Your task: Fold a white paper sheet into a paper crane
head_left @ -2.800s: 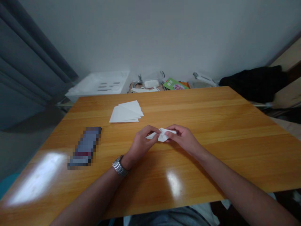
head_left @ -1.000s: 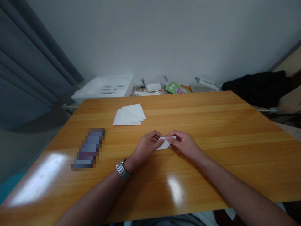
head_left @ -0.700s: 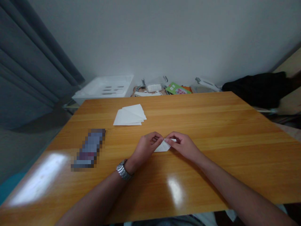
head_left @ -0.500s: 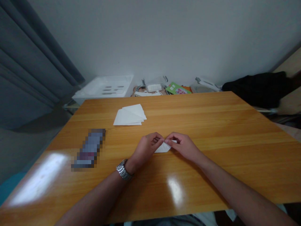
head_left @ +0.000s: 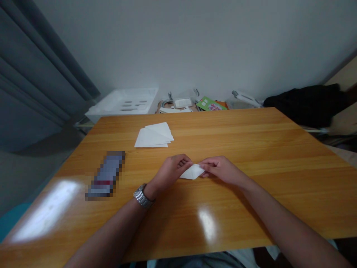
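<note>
A small piece of folded white paper (head_left: 193, 172) is held between my two hands, just over the middle of the wooden table. My left hand (head_left: 173, 169), with a metal watch on its wrist, pinches the paper's left side between thumb and fingers. On the other side, my right hand (head_left: 220, 169) grips the right corner, thumb on top and fingers partly beneath. The paper's two ends are covered by my fingers.
Several white paper sheets (head_left: 154, 135) lie overlapped on the wooden table (head_left: 251, 149). To the left rests a phone-like slab (head_left: 107, 174), blurred by pixels. Behind the table are a white foam tray (head_left: 131, 101), a green booklet (head_left: 209, 104) and dark cloth (head_left: 302, 106).
My hands have drawn slightly apart, exposing more of the folded paper between them. My right fingers have shifted from its top to its right corner.
</note>
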The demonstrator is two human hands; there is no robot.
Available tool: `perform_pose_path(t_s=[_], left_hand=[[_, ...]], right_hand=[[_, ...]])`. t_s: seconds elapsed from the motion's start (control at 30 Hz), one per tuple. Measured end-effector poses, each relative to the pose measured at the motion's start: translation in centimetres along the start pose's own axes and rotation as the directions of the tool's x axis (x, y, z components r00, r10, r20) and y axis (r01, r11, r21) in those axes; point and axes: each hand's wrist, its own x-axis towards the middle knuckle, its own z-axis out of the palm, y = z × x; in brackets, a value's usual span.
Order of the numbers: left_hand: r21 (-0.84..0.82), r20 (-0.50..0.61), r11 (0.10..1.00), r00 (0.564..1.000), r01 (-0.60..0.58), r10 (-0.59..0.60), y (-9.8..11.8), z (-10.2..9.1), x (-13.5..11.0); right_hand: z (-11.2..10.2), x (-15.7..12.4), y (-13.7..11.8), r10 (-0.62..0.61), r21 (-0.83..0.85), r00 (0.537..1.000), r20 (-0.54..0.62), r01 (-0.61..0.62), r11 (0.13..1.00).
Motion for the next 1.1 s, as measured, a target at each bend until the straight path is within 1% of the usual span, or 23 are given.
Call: perform_pose_path(t_s=[0.17,0.33,0.43,0.5,0.6,0.67,0.8,0.93,1.0,1.1], left_hand=[[0.017,-0.001,1.000,1.000,0.002,-0.002,-0.4,-0.3,0.0],[0.012,0.004,1.000,1.000,0.009,-0.009,-0.7,-0.2,0.0],[0.021,0.002,1.000,1.000,0.009,-0.009,-0.7,0.0,0.0],[0.039,0.007,0.999,1.000,0.007,-0.007,-0.6,0.1,0.1],[0.055,0.009,0.998,1.000,-0.005,0.005,-0.6,0.5,0.0],[0.051,0.002,0.999,1.000,-0.011,0.011,-0.7,0.8,0.0],[-0.014,-0.018,1.000,1.000,0.015,-0.015,-0.8,1.2,-0.1],[-0.092,-0.043,0.995,0.999,0.028,-0.032,-0.8,1.1,0.0],[-0.087,-0.065,0.996,0.998,0.023,-0.029,-0.7,1.0,0.1],[-0.073,-0.082,0.997,0.996,0.016,-0.022,-0.8,0.9,0.1]], right_hand=[[-0.2,0.0,0.2,0.006,0.067,0.998,0.061,-0.010,0.998],[-0.3,0.0,0.4,-0.024,0.026,0.996,0.083,0.022,0.999],[0.0,0.1,0.7,-0.059,-0.059,0.998,0.030,0.060,0.996],[0.3,0.2,0.9,-0.102,-0.147,0.995,-0.015,0.099,0.984],[0.9,0.2,1.0,-0.175,-0.312,0.983,-0.046,0.152,0.938],[1.2,0.1,0.9,-0.190,-0.379,0.980,-0.060,0.154,0.912],[1.2,0.1,0.7,-0.187,-0.389,0.979,-0.078,0.143,0.910],[0.5,0.1,0.6,-0.213,-0.392,0.968,-0.136,0.145,0.908],[0.2,0.2,0.5,-0.220,-0.379,0.962,-0.163,0.145,0.914],[0.1,0.2,0.4,-0.238,-0.390,0.958,-0.162,0.160,0.907]])
